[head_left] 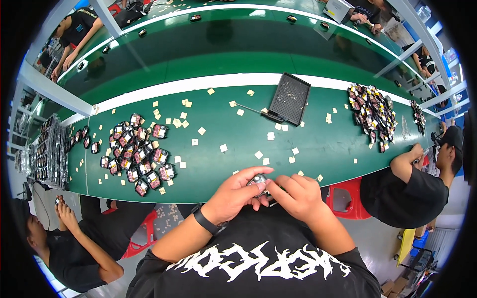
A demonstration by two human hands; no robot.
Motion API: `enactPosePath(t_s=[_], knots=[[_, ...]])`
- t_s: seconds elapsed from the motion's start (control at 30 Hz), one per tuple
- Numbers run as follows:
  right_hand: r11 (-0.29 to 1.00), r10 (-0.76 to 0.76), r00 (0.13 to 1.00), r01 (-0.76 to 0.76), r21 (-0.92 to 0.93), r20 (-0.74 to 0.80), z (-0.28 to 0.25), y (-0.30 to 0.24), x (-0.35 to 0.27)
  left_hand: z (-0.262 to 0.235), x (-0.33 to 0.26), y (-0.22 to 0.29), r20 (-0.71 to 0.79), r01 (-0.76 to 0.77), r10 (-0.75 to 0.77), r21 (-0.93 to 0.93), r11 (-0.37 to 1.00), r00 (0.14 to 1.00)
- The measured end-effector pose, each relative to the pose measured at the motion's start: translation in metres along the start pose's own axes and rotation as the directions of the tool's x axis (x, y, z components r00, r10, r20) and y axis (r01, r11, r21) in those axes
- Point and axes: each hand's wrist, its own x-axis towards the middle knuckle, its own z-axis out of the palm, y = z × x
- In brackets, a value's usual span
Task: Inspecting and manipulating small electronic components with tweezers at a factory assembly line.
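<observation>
Close to my body, at the table's near edge, my left hand (pixel 232 194) is closed around a small dark device with a greyish face (pixel 257 180). My right hand (pixel 301 197) has its fingers bent and pressed against the same device's right side. Whether those fingers also pinch some tiny part is hidden. Beyond my hands lies a black perforated tray (pixel 299 105) with small bits scattered in it. A thin screwdriver (pixel 251 109) rests at the tray's lower left corner, its dark handle against the tray.
On the green table (pixel 218 169), a pile of small black devices with pinkish faces (pixel 128 151) lies left, and a larger pile (pixel 372 113) right. Small yellowish squares (pixel 201 131) are strewn around. Co-workers sit on both sides. A conveyor belt (pixel 208 44) runs beyond a white rail.
</observation>
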Motion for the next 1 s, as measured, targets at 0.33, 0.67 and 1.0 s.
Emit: enactPosePath(t_s=[0.33, 0.67, 1.0], knots=[[-0.048, 0.508, 0.543, -0.757, 0.651, 0.669, -0.013, -0.026, 0.005, -0.028, -0.01, -0.013, -0.114, -0.273, 0.358, 0.452, 0.849, 0.927], [-0.509, 0.354, 0.351, -0.705, 0.493, 0.867, 0.025, -0.018, 0.026, -0.034, -0.006, -0.02, -0.071, -0.29, 0.513, 0.755, 0.588, 0.855], [-0.606, 0.379, 0.359, -0.601, 0.521, 0.853, 0.037, -0.023, 0.032, -0.034, -0.012, -0.014, -0.082, -0.255, 0.473, 0.754, 0.605, 0.877]])
